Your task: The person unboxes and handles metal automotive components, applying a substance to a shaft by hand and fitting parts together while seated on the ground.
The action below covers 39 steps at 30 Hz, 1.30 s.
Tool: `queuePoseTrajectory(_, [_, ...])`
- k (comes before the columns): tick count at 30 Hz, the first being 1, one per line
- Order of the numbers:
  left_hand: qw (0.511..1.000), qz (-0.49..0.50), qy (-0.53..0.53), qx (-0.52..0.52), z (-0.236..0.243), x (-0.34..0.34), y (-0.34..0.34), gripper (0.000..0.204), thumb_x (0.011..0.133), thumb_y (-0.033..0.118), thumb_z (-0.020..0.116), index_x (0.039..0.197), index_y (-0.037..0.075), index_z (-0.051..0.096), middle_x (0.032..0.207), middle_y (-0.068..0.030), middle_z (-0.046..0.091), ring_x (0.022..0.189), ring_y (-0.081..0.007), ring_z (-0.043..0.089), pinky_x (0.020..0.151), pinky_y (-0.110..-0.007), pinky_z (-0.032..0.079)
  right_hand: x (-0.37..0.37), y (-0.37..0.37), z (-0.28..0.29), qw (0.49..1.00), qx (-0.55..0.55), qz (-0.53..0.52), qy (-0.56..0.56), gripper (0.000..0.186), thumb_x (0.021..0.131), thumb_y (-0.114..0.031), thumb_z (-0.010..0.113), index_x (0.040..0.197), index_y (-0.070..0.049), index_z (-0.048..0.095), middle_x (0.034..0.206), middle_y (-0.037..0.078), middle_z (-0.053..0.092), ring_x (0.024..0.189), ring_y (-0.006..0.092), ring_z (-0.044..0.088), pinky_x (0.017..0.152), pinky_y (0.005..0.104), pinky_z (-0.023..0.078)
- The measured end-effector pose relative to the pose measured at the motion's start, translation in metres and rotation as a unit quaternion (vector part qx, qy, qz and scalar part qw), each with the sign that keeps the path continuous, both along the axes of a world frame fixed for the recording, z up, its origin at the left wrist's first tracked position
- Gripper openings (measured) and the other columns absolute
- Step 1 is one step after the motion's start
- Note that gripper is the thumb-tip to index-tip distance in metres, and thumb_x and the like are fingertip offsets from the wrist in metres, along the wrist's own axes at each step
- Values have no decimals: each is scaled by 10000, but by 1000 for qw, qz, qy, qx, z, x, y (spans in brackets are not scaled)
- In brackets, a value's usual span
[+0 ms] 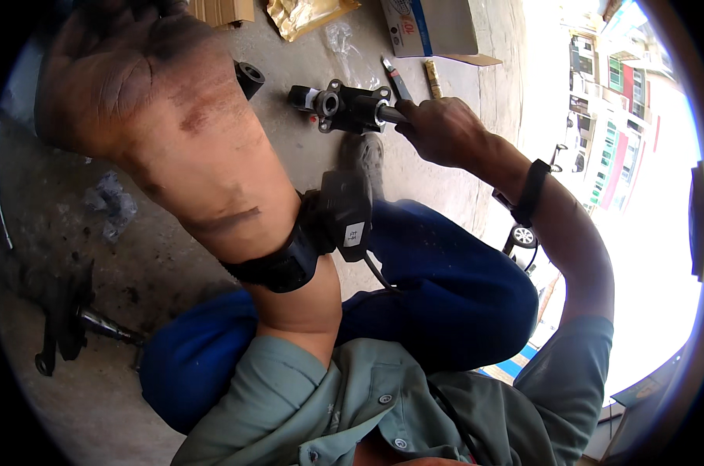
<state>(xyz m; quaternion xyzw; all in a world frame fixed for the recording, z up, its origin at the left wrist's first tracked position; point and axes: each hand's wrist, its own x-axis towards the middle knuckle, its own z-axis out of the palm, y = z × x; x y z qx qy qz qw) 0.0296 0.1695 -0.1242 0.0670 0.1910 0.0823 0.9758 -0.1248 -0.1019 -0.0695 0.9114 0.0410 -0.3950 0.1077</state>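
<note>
My left hand (127, 70) is raised close to the camera at the upper left, its grimy palm facing up. Its fingers run into shadow at the top edge; they look loosely apart, and nothing shows in the palm. Right of centre, my right hand (445, 132) is closed round the shiny metal shaft (391, 114) of a black metal part (357, 111). That part has a short cylindrical body and several ears with bolt holes. Its far end points left, above a shoe.
A short black tube (249, 76) lies beside my left wrist. Farther off are a utility knife (396, 78), clear plastic wrap (344, 54), a gold packet (309, 14) and a white box (430, 27). A black metal assembly with a rod (107, 325) rests at lower left, near my knee.
</note>
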Motion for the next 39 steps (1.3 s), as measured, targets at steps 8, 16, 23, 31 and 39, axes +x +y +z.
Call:
queuePoseTrajectory(8, [998, 43, -48, -3, -9, 2, 51, 199, 864, 133, 348, 889, -28, 464, 809, -145, 478, 778, -245, 472, 768, -441, 376, 35, -8, -11, 895, -5, -418, 154, 429, 987, -379, 609, 958, 37, 709, 762, 143, 713, 606, 218, 661, 602, 375, 528])
queuePoseTrajectory(16, [997, 38, -60, -6, 5, -11, 26, 128, 851, 79, 355, 889, -5, 444, 793, -125, 451, 766, -234, 455, 771, -442, 363, -2, -3, -12, 999, -35, 8, -3, 333, 991, -274, 561, 895, 20, 683, 757, 199, 690, 663, 296, 689, 614, 408, 555])
queuePoseTrajectory(23, [998, 1, -17, -64, 6, -3, 10, 117, 837, 90, 389, 880, -3, 447, 778, -112, 466, 773, -218, 467, 781, -417, 374, 33, -21, -23, 893, 41, -421, 152, 464, 1019, -393, 559, 947, 50, 676, 677, 153, 645, 504, 244, 577, 486, 353, 453])
queuePoseTrajectory(31, [999, -9, -34, -38, -5, -1, 21, 141, 850, 100, 374, 865, -12, 460, 771, -110, 473, 770, -216, 470, 792, -417, 383, 4, -5, -29, 1000, -20, 2, -19, 217, 942, -191, 616, 893, 14, 671, 751, 199, 695, 681, 319, 708, 631, 415, 570])
queuePoseTrajectory(39, [999, -20, -38, -24, -7, -1, 28, 149, 855, 107, 379, 880, -16, 459, 780, -106, 471, 778, -213, 464, 795, -425, 377, 35, -19, -14, 963, -5, -238, 130, 469, 997, -414, 578, 959, 37, 703, 721, 182, 673, 644, 258, 652, 665, 416, 543])
